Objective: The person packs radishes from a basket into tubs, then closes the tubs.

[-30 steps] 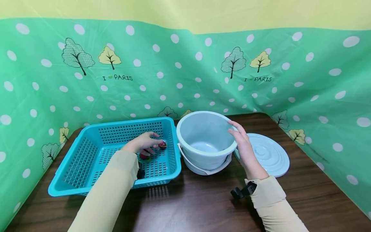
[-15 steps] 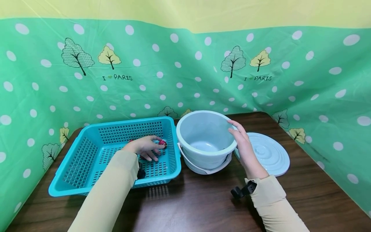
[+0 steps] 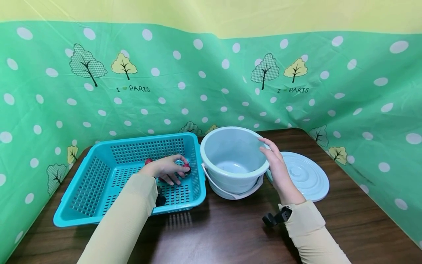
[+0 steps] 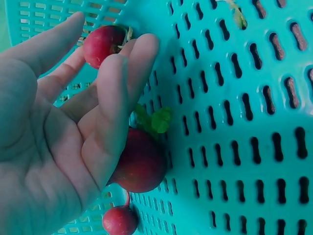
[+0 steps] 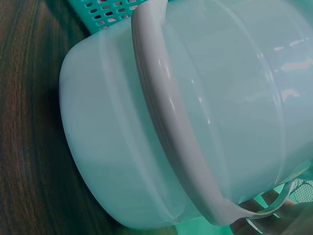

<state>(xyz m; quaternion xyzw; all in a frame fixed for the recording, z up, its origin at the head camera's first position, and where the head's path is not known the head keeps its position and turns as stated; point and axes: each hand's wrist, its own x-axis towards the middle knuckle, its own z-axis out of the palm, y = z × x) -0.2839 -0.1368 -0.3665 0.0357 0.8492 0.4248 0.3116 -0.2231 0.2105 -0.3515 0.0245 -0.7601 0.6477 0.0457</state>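
Note:
My left hand [image 3: 168,168] reaches into a blue-green plastic basket [image 3: 99,146]. Thumb and index finger pinch a red radish [image 4: 101,46] with pale stem stubs at one end. A larger dark red radish [image 4: 142,161] with a small green leaf lies beside the other fingers, partly covered by them. A small radish [image 4: 120,220] lies below it in the left wrist view. Another shows behind the wrist in the head view. My right hand [image 3: 278,167] holds the right rim of a pale blue bucket [image 3: 230,179], fingertips over the edge. No contents show inside.
A round pale blue lid [image 3: 304,176] lies on the dark wooden table [image 3: 227,231] to the bucket's right. The bucket's handle [image 5: 166,112] hangs down at its front. The basket touches or nearly touches the bucket. A green dotted curtain [image 3: 211,80] hangs behind.
The left fingers have closed around the radish near the basket's right wall, and it has turned and shifted slightly toward me. The right hand and the bucket stay in place.

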